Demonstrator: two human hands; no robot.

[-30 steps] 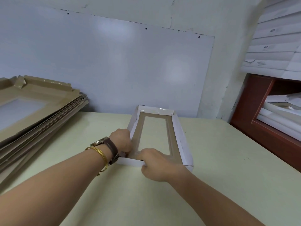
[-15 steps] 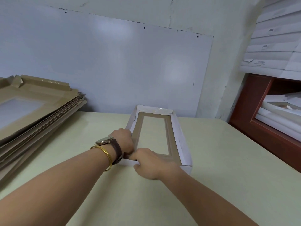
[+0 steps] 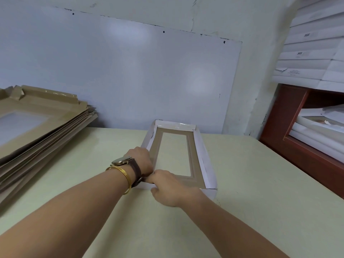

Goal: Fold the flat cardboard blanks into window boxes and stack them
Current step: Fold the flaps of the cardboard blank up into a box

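Left hand (image 3: 142, 161), right hand (image 3: 167, 185): fingers grasping near-left corner of window box (image 3: 203, 161). Seat tab fully (keep walls square).

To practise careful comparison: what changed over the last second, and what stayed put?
The right hand slid slightly left along the near wall of the window box to its near-left corner, beside the left hand. Both hands kept holding the box; the stack of flat blanks stayed put.
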